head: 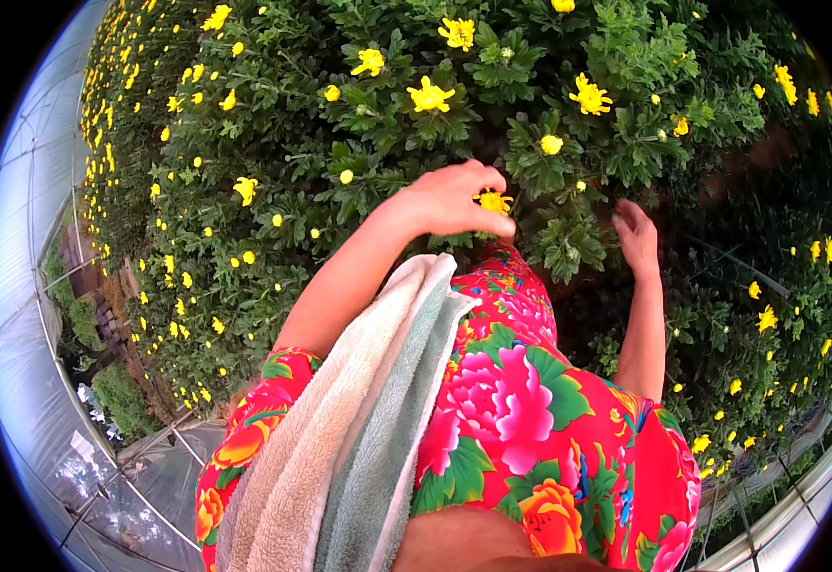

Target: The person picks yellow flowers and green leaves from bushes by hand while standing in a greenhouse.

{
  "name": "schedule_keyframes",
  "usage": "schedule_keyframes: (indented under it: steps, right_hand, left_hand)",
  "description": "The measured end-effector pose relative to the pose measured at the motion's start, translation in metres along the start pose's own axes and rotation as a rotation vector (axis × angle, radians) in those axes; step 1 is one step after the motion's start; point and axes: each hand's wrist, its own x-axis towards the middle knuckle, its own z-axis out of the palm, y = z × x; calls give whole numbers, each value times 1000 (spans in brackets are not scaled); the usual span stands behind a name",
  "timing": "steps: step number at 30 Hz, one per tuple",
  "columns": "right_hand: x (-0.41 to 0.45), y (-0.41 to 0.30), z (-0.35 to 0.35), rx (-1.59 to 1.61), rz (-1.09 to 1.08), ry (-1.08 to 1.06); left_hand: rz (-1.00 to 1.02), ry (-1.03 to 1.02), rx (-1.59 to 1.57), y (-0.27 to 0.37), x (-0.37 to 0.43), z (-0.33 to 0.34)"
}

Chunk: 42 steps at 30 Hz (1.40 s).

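Observation:
My left hand [452, 202] reaches into the chrysanthemum plants, thumb and fingers curved around a yellow chrysanthemum flower [493, 201]. Whether the fingers press on the bloom cannot be made out. My right hand [636, 232], slightly blurred, hangs beside a leafy stem tip [570, 250] at the dark gap on the right. Its fingers are bent and a little apart, with nothing visible in them. Ahead of both hands stand a round, half-opened yellow bloom [551, 144] and wider open flowers, such as one yellow flower [430, 95] and another yellow flower [590, 96].
Dense green foliage [280, 143] dotted with yellow blooms spreads left and ahead. A dark furrow [752, 161] runs on the right, with a thin pipe [752, 268] across it. A towel [359, 400] hangs over my floral garment [509, 400]. Greenhouse film [30, 214] curves along the left.

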Motion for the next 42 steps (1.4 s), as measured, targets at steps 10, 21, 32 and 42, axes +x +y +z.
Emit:
schedule_keyframes:
  steps: [10, 21, 32, 42]
  right_hand:
    - [137, -147, 80, 450, -310, -382]
    - [181, -218, 151, 304, -378, -314]
    - [160, -173, 134, 413, -473, -247]
    - [161, -162, 123, 522, -308, -330]
  left_hand:
    - [-207, 725, -648, -40, 95, -14]
    - [-108, 925, -1092, -67, 147, -35]
    - [-159, 862, -1015, -85, 155, -6]
    - [9, 811, -1090, -77, 159, 4]
